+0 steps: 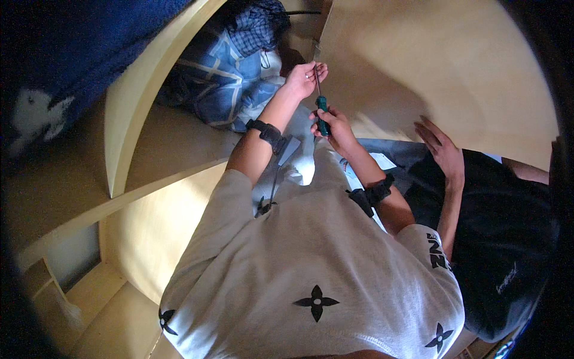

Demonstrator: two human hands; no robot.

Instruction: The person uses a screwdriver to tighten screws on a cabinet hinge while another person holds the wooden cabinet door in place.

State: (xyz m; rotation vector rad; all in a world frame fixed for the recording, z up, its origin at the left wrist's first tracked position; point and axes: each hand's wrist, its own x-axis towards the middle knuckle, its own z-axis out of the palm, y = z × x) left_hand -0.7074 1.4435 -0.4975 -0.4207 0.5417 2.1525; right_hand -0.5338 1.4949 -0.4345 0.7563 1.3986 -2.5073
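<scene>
My right hand [336,127] is closed round the green and black handle of a screwdriver [323,106], whose thin shaft points away from me. My left hand [308,79] has its fingers curled at the far end of that shaft, close to the edge of a pale wooden panel [478,54]. A small metal fitting, perhaps a hinge, [317,48] sits on that edge just beyond my fingers. The screwdriver's tip is hidden, and I cannot make out any screw there.
At right, another person's hand [441,149] rests against the panel; their dark clothing [502,251] is beside me. Blue checked bedding or cloth [218,78] lies on a wooden shelf [185,140] at left. A curved wooden upright [122,119] stands at the shelf's near side.
</scene>
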